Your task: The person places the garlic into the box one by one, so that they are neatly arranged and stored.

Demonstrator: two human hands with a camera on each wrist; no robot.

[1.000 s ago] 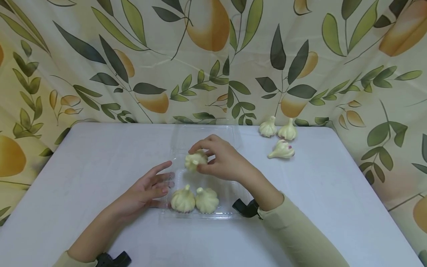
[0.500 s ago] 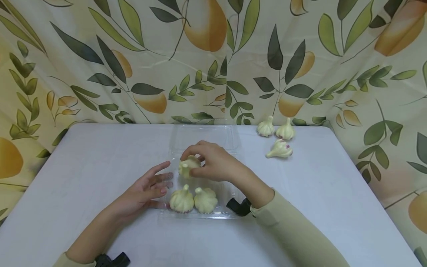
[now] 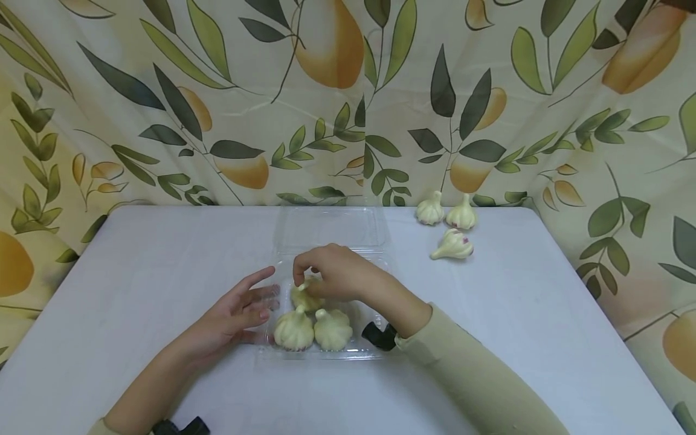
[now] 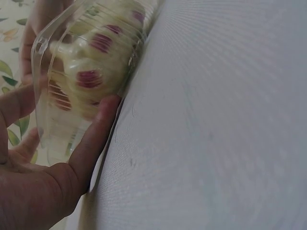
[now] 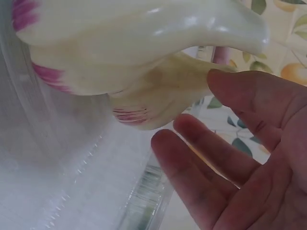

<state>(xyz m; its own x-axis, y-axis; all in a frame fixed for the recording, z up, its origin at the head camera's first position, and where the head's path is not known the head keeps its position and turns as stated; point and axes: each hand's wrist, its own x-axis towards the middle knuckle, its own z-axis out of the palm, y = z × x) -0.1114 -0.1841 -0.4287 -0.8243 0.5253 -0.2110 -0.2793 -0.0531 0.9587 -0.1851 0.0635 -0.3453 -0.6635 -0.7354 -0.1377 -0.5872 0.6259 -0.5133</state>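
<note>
A clear hinged plastic box (image 3: 359, 349) lies with its lid laid back on the table. Side by side along its near edge sit two garlic bulbs, the left bulb (image 3: 294, 329) and the right bulb (image 3: 333, 330). Behind them, my right hand (image 3: 339, 275) holds a third garlic bulb (image 3: 302, 299) low inside the box, at the left; the fingers partly cover it. In the right wrist view this bulb (image 5: 153, 96) meets the thumb and fingertips. My left hand (image 3: 231, 320), fingers spread, rests along the box's left side, touching the clear wall (image 4: 43, 96) in the left wrist view.
At the table's back right lie three more garlic bulbs: two upright ones (image 3: 430, 209) near the back edge and one on its side (image 3: 454, 244). The open lid (image 3: 331, 228) reaches toward the back edge. A patterned cloth (image 3: 234, 109) hangs behind the white table (image 3: 179, 260).
My right hand has moved left and down toward the near side, lowering the third garlic bulb into the box behind the other two. The left hand stays at the box's side.
</note>
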